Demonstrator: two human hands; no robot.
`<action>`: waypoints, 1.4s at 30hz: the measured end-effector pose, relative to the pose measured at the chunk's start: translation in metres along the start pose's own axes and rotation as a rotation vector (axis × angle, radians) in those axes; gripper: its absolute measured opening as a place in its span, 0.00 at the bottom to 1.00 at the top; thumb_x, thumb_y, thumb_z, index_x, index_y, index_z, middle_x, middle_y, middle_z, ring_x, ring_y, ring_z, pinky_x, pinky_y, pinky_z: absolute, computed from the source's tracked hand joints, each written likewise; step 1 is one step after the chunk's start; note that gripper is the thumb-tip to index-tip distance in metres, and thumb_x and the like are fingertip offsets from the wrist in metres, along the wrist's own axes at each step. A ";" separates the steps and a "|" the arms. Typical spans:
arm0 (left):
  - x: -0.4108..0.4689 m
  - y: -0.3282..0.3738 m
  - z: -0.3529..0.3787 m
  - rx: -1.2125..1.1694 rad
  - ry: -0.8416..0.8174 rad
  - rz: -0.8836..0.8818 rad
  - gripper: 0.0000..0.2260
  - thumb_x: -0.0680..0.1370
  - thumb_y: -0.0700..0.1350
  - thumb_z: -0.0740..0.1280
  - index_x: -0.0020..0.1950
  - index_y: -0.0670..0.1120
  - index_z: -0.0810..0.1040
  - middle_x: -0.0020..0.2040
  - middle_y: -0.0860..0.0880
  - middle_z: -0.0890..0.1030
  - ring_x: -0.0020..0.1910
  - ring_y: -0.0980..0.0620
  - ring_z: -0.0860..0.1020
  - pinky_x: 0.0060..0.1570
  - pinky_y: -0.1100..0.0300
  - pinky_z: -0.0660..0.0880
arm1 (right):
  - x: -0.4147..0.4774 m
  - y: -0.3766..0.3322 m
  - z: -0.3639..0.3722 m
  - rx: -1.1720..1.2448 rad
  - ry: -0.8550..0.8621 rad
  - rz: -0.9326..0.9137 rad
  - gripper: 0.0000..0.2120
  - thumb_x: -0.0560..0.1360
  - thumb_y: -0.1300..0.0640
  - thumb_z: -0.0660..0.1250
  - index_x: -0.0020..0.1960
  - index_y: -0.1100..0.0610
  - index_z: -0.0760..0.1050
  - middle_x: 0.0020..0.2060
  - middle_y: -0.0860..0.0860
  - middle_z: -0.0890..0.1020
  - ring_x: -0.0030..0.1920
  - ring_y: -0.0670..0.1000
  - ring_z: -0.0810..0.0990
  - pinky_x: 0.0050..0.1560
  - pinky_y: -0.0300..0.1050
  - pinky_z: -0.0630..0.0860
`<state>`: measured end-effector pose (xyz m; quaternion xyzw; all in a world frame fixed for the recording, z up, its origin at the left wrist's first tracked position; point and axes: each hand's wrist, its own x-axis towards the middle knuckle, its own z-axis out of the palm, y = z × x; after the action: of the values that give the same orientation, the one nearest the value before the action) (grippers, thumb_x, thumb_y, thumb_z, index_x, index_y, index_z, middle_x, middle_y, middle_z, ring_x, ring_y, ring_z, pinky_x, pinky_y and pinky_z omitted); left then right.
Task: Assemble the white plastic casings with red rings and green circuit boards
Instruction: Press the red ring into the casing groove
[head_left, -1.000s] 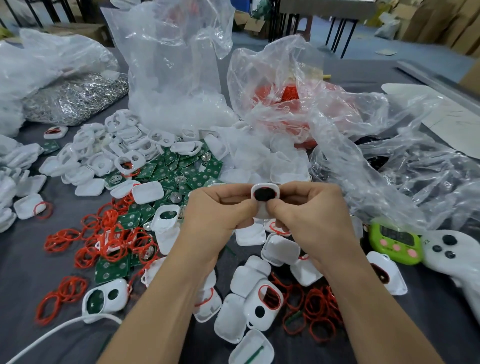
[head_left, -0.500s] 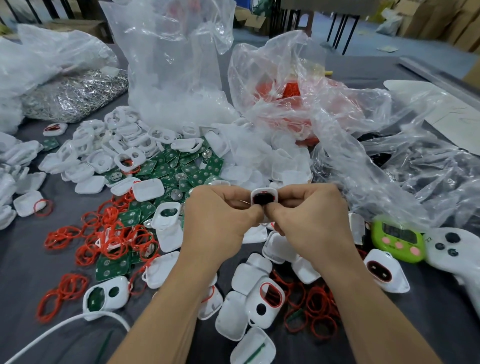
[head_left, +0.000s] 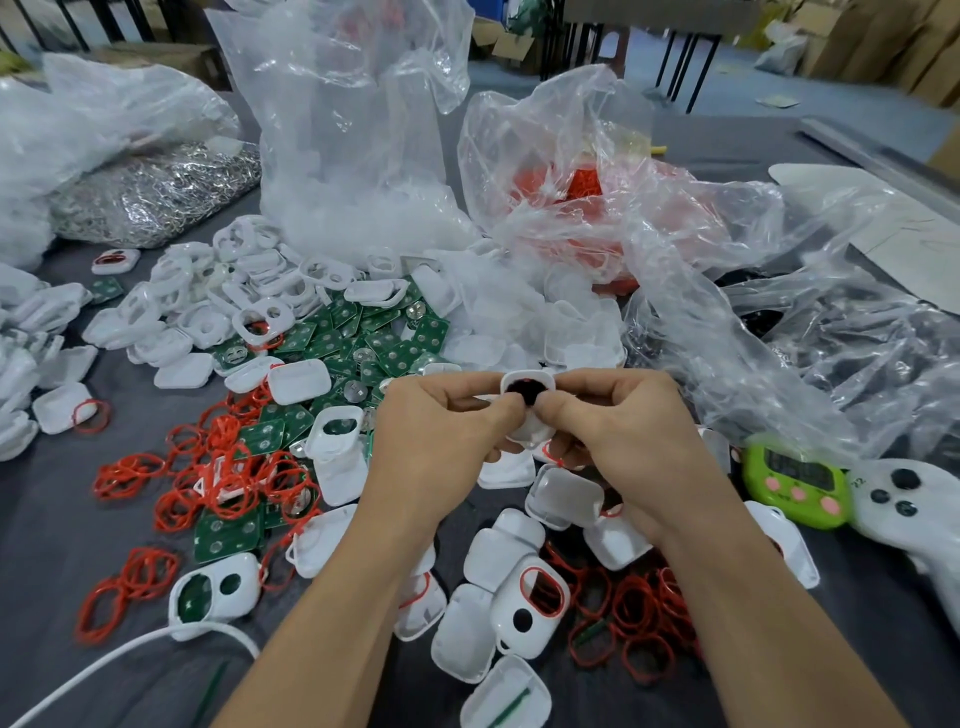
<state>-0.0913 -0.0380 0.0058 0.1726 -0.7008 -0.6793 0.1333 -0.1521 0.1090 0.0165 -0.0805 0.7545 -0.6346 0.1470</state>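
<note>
Head view — left hand, right hand pinching casing edges

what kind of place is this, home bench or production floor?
Probably a small factory or workshop assembly table: loose heaps of white plastic casings, green square circuit boards and red rubber rings, big clear plastic bags of stock, stacked brown cardboard boxes behind.

Small-parts assembly workshop in a warehouse-type hall.
- Grey-covered work table, lower left, carrying loose bulk stock.
- Left centre: heap of white casings.
- Centre: green circuit boards.
- Left: red rings.
- Top: clear plastic bags of parts.
- Upper left: bag of silvery metal pieces.
- Right edge: green timer.
- Top right background: cardboard boxes and metal-legged tables.
</note>
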 end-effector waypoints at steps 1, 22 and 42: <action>0.000 0.001 0.000 -0.011 0.004 -0.001 0.07 0.74 0.44 0.74 0.45 0.56 0.89 0.36 0.47 0.87 0.32 0.49 0.85 0.33 0.61 0.77 | 0.000 -0.001 0.001 0.006 0.007 -0.002 0.02 0.74 0.58 0.76 0.43 0.53 0.87 0.29 0.53 0.84 0.27 0.49 0.80 0.30 0.38 0.75; 0.000 0.002 -0.004 -0.303 -0.218 -0.270 0.21 0.87 0.53 0.55 0.55 0.46 0.86 0.51 0.44 0.87 0.47 0.43 0.86 0.39 0.50 0.83 | -0.007 -0.006 0.015 -0.096 0.110 -0.091 0.09 0.76 0.52 0.74 0.39 0.43 0.87 0.24 0.50 0.81 0.24 0.48 0.79 0.29 0.41 0.74; 0.011 -0.003 -0.019 -0.766 -0.655 -0.199 0.37 0.64 0.51 0.83 0.69 0.39 0.77 0.58 0.40 0.81 0.54 0.43 0.81 0.66 0.45 0.75 | -0.012 -0.020 0.013 0.485 -0.170 0.099 0.17 0.61 0.48 0.77 0.43 0.59 0.88 0.26 0.52 0.77 0.23 0.45 0.71 0.23 0.35 0.69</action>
<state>-0.0932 -0.0599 0.0031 -0.0446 -0.3869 -0.9150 -0.1052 -0.1380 0.0967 0.0351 -0.0589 0.5681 -0.7800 0.2555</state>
